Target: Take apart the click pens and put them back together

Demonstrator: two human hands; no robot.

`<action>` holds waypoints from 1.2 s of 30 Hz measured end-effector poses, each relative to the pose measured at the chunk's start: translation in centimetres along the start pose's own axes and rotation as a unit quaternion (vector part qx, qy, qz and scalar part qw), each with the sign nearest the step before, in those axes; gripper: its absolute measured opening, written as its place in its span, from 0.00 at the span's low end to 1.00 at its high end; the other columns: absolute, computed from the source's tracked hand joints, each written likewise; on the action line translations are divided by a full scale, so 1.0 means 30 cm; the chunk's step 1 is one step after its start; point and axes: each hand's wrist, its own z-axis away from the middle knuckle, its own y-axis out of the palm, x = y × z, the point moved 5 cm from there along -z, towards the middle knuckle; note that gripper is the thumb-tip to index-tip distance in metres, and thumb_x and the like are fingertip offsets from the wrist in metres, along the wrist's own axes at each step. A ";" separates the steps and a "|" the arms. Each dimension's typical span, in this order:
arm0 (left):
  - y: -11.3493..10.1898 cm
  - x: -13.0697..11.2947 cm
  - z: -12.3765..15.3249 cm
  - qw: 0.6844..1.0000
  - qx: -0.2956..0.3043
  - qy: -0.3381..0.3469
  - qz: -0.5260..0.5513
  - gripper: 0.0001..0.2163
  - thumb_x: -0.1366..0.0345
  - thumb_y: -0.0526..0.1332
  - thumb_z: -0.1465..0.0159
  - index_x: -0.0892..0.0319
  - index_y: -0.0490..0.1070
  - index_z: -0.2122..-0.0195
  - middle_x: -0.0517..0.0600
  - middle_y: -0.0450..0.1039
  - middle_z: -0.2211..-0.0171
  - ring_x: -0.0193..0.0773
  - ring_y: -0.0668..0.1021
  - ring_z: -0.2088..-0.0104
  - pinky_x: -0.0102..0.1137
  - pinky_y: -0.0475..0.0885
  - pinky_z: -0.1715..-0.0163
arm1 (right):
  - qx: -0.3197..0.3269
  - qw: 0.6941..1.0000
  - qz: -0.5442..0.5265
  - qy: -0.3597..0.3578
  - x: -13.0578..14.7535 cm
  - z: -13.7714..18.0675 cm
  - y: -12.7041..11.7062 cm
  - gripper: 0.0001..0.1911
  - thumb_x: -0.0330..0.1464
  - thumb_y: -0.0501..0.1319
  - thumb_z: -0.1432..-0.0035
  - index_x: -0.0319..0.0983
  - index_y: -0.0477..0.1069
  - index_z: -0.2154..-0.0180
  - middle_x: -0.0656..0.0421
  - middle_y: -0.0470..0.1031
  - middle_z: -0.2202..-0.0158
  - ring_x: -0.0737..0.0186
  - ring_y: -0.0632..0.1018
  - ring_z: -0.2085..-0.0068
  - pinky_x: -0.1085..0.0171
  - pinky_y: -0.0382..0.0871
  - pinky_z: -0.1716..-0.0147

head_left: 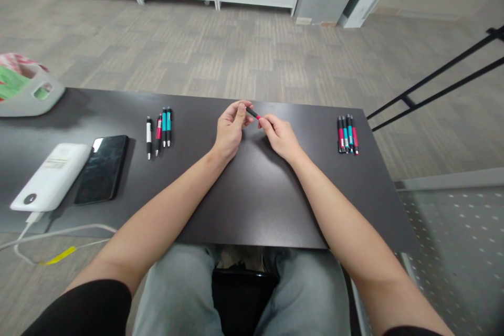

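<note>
Between my two hands, above the dark table (244, 210), is a pen (253, 113) with a black grip and a red barrel. My left hand (232, 128) pinches its black end between thumb and fingers. At the red end, my right hand (280, 136) closes thumb and forefinger on it. To the left lie a white pen (148, 134), a red pen (158, 131) and two teal pens (167, 126), all with black ends. On the right, several red and teal pens (347, 134) lie side by side in a tight group.
A white power bank (53, 176) with a cable (27, 233) and a black phone (103, 168) lie at the left. Behind them stands a white basket (43, 97) with cloth inside. A black metal frame (433, 79) is beyond the table's right edge.
</note>
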 end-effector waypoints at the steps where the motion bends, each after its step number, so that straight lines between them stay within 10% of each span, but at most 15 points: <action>1: 0.002 0.003 0.002 1.000 -0.005 0.002 0.000 0.19 0.40 0.70 0.22 0.51 0.80 0.51 0.51 0.85 0.48 0.33 0.83 0.62 0.31 0.84 0.53 | -0.008 1.000 0.004 -0.011 0.003 0.000 0.002 0.27 0.59 0.55 0.18 0.46 0.73 0.59 0.58 0.74 0.66 0.54 0.74 0.63 0.57 0.71 0.54; 13: -0.043 -0.064 -0.018 0.997 0.014 0.061 -0.049 0.25 0.37 0.82 0.35 0.55 0.89 0.59 0.52 0.89 0.57 0.38 0.85 0.64 0.34 0.84 0.58 | -0.053 0.997 0.027 -0.054 -0.001 0.000 -0.027 0.27 0.58 0.53 0.16 0.46 0.75 0.54 0.52 0.82 0.54 0.47 0.80 0.51 0.51 0.74 0.43; 28: -0.056 -0.051 -0.033 0.995 0.012 0.074 -0.073 0.30 0.29 0.80 0.38 0.55 0.86 0.61 0.51 0.87 0.62 0.36 0.81 0.70 0.32 0.79 0.66 | -0.064 0.997 0.023 -0.032 -0.026 0.003 -0.030 0.17 0.51 0.66 0.22 0.47 0.74 0.47 0.55 0.79 0.58 0.50 0.77 0.60 0.51 0.75 0.51; 36: -0.149 -0.089 -0.059 0.960 0.014 0.114 -0.255 0.11 0.52 0.75 0.28 0.54 0.89 0.54 0.51 0.89 0.57 0.41 0.81 0.65 0.36 0.77 0.57 | -0.102 0.994 0.033 -0.037 -0.038 -0.002 -0.047 0.28 0.61 0.55 0.18 0.46 0.78 0.48 0.51 0.83 0.53 0.44 0.81 0.50 0.48 0.75 0.40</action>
